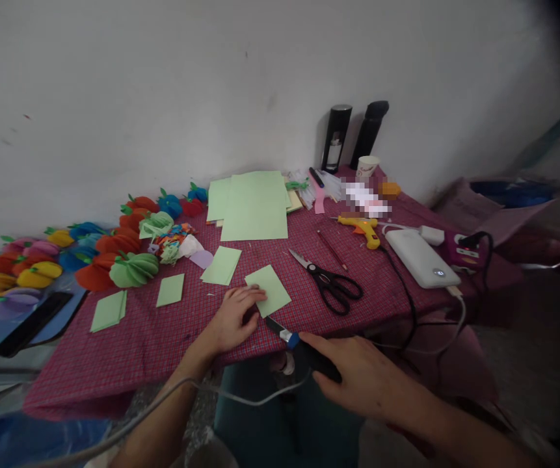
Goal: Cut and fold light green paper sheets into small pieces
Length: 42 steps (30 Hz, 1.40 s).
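My left hand (233,318) rests on the red checked tablecloth (162,338), fingers curled, its fingertips pressing the near edge of a small light green paper piece (270,288). My right hand (358,374) is closed round the dark handle of a utility knife (292,339). The blade tip points up-left toward the green piece and lies just below it. Black scissors (331,283) lie open a little to the right of the paper.
More green paper pieces (221,265) and a stack of green sheets (255,205) lie further back. Coloured paper fruits (114,250) crowd the left. A yellow glue gun (363,227), a white power bank (421,258), cables, a cup and two dark bottles (352,135) sit at right.
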Available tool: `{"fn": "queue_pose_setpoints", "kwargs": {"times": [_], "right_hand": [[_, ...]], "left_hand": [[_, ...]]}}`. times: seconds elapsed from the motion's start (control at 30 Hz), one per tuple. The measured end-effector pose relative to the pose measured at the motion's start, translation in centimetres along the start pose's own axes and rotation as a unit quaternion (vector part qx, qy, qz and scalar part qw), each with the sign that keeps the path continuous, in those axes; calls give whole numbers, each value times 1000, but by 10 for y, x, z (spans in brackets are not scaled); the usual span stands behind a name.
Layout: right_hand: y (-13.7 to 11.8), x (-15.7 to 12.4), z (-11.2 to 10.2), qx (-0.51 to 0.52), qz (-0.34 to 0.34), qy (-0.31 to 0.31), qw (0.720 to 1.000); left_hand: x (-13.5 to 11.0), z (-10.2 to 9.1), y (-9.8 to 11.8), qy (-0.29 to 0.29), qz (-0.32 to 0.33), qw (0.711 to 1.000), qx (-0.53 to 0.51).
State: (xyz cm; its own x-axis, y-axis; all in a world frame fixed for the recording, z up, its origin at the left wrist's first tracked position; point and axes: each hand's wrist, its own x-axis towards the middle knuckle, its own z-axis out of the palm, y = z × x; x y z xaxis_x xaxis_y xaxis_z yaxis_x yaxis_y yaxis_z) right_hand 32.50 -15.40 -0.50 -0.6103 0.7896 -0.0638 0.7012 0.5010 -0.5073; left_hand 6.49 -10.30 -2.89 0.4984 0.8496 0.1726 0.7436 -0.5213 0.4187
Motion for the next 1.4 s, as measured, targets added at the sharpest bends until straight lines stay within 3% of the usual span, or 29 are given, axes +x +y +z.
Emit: {"fn": "queue_pose_setpoints", "kwargs": {"times": [0.27, 0.53, 0.87, 1.17, 1.4], "right_hand": [[0, 3, -1, -14, -17, 8, 1000], [0, 9, 2, -40, 8, 27, 999], [-4, 11, 6, -16, 32, 46, 998], [-8, 3, 5, -10, 52, 42, 998], [-11, -16, 18, 16, 70, 30, 997]], "left_hand": [[0, -1, 1, -4, -1, 1000, 4], [0, -2, 4, -15, 0, 1000, 10], [8, 3, 11, 15, 2, 998, 60], [0, 9, 9, 18, 77, 984, 157], [-22, 0, 19, -10, 109, 987, 119]]}}
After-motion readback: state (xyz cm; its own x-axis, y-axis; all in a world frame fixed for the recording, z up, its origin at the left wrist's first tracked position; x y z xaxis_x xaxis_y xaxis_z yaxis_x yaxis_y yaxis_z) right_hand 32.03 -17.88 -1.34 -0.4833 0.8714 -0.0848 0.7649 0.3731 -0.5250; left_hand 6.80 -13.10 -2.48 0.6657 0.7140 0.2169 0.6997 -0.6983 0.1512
